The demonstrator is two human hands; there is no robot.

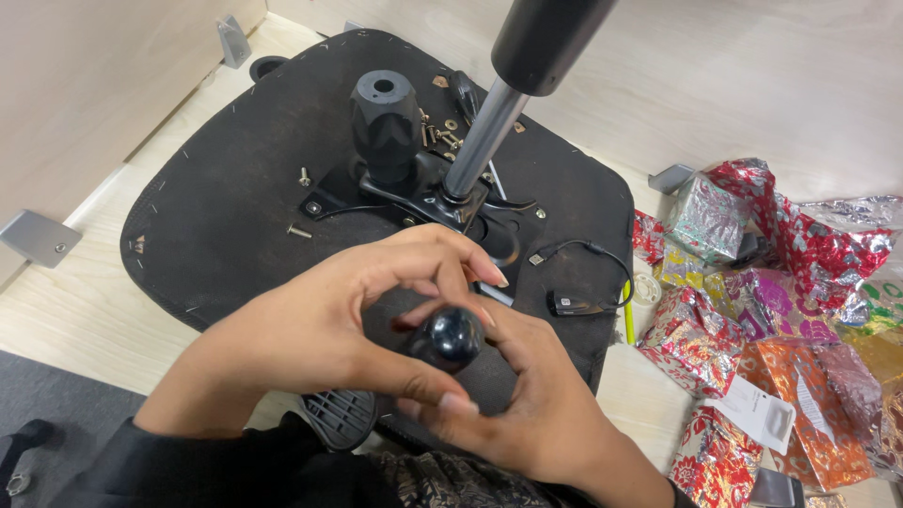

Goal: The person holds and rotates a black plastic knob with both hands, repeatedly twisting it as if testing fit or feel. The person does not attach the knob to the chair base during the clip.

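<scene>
Glossy black round knob [450, 336]: gripped by left hand [310, 329] and right hand [527, 404], near upturned black fabric chair seat [216, 216]; loose silver screws [303, 176] remain unfitted.

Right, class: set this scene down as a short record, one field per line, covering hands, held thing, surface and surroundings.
Left hand: left hand cupped around the knob
Right hand: right hand gripping from below
Held thing: glossy black round knob
Surface: upturned black fabric chair seat on pale wooden floor
Centre: grey metal gas cylinder
Loose: small metal screws
Right side: shiny foil wrappers
</scene>
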